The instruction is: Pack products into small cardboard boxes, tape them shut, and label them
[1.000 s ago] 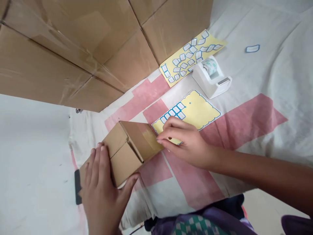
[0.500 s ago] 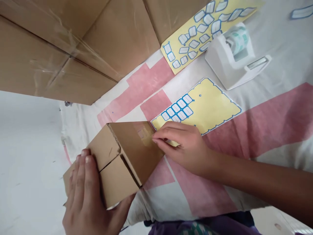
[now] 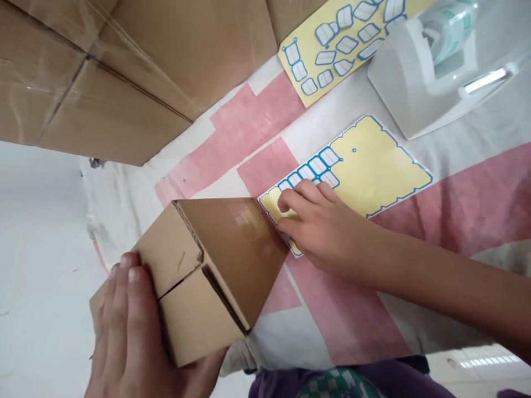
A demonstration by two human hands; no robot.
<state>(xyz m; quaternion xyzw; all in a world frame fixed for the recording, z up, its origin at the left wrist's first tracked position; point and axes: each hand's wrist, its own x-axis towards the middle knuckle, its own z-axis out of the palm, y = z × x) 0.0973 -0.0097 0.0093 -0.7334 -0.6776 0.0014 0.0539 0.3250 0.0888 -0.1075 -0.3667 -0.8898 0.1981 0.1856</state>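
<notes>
A small brown cardboard box lies on its side on a pink-and-white cloth. My left hand grips its near end, fingers over the closed flaps and thumb underneath. My right hand rests just past the box's far edge, with curled fingers pressing on the near corner of a yellow sticker sheet. That sheet carries a short row of blue-bordered white labels near my fingertips. Clear tape glints on the top face of the box.
Large taped cardboard cartons fill the upper left. A second yellow sheet with several loose labels lies at the top. A white tape dispenser stands at the upper right. The cloth ends at a white floor on the left.
My right hand has come off the taped top of the box and moved onto the corner of the yellow sheet. The view has closed in, and the box sits nearer to me.
</notes>
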